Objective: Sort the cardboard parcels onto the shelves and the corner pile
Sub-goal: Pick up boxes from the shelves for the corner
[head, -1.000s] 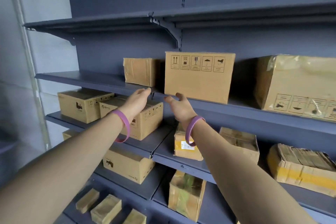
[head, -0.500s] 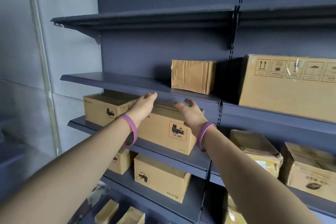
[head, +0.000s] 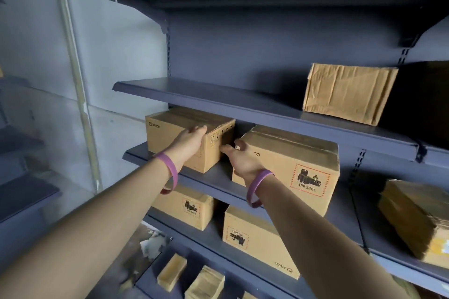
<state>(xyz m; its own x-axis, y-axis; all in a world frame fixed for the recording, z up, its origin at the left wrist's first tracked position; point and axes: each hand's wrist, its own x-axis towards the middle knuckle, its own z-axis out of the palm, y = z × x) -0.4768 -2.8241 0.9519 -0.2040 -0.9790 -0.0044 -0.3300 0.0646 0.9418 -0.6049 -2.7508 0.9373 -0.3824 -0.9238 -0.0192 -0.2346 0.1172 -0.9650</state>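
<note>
Box (head: 170, 139) on shelf (head: 218, 173) | between my hands, held apart: left hand (head: 192, 139) flat against its front, right hand (head: 245, 162) open, fingertips at its near corner, nothing gripped yet | likely stiff, smooth, fairly light; I'd clamp opposite sides, low.

The left hand (head: 192, 139) lies with straight fingers on the near top corner of the small brown cardboard box printed PICO (head: 175, 138). The right hand (head: 243, 160) has its fingertips at that box's right face. A larger brown cardboard box with a red UN 3481 label (head: 291, 160) stands just right of it. A crumpled, tape-wrapped brown parcel (head: 347, 93) sits above it and well to its right.
</note>
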